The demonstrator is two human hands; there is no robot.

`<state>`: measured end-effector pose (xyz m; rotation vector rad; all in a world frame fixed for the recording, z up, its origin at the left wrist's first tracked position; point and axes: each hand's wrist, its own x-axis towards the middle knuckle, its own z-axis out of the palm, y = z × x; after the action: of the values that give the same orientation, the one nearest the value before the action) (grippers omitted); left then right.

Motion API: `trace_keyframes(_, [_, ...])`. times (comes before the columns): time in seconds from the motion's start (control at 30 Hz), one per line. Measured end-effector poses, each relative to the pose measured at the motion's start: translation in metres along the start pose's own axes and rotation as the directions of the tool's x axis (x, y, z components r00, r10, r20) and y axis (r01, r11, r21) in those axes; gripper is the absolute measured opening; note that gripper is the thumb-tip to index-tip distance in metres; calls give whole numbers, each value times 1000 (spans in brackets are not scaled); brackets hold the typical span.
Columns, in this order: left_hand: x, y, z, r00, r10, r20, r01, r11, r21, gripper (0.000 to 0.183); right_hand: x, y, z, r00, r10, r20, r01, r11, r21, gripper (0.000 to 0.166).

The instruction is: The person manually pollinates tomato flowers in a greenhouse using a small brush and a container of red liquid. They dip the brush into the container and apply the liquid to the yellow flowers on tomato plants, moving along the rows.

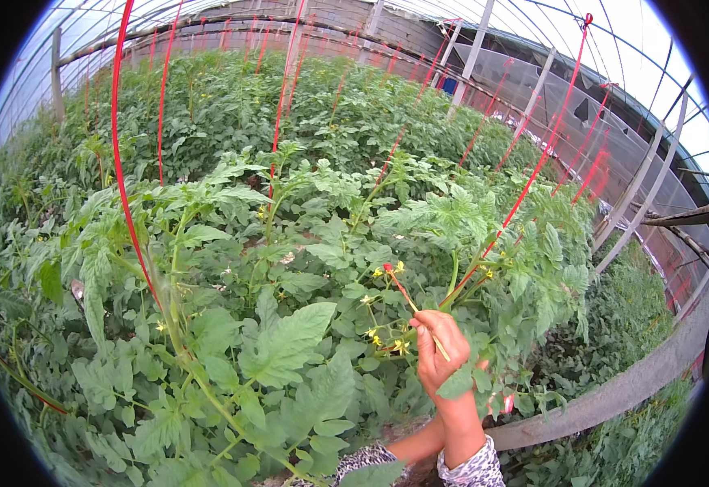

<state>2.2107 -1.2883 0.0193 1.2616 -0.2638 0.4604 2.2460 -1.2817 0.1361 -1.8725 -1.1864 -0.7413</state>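
Observation:
My right hand (443, 347) is closed on a thin wooden stick (414, 304) whose upper part and tip are red. The red tip touches or lies very close to yellow tomato flowers (398, 266) at the top of a truss. More yellow flowers (401, 346) hang just left of my fingers. My left forearm (418, 443) crosses behind the right wrist; the left hand is mostly hidden behind the right arm and leaves, and what it holds cannot be seen. Something pink and white (508, 403) shows beside it.
Leafy tomato plants (293, 341) surround my arms. Red support strings (528, 182) rise from the stems, one close to my right hand. A curved grey beam or post (610, 389) runs along the lower right. Poles (473, 55) and a brick wall (330, 30) stand farther back.

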Motion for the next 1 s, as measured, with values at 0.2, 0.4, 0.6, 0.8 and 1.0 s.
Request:
trace_keyframes(0.2, [3,3,6,998,33,-61,-31,999,27,60,-10,-46,-40,991,60,-122,-33,977,209,18])
trace_keyframes(0.4, [8,10,37,991,85,-106,-81,996,48,60,-54,-76,-118,970,39,-241,11,979,204,26])
trace_keyframes(0.6, [-11,0,25,999,-24,-32,37,862,506,23,-91,-73,-181,927,160,-340,75,807,586,26])
trace_keyframes(0.8, [-33,32,23,776,-61,-627,-50,986,-158,57,-144,2,-240,860,257,-440,242,553,797,19])
trace_keyframes(1.0, [-64,-5,19,831,441,-339,115,458,881,42,-177,67,-281,737,470,-485,128,608,783,23])
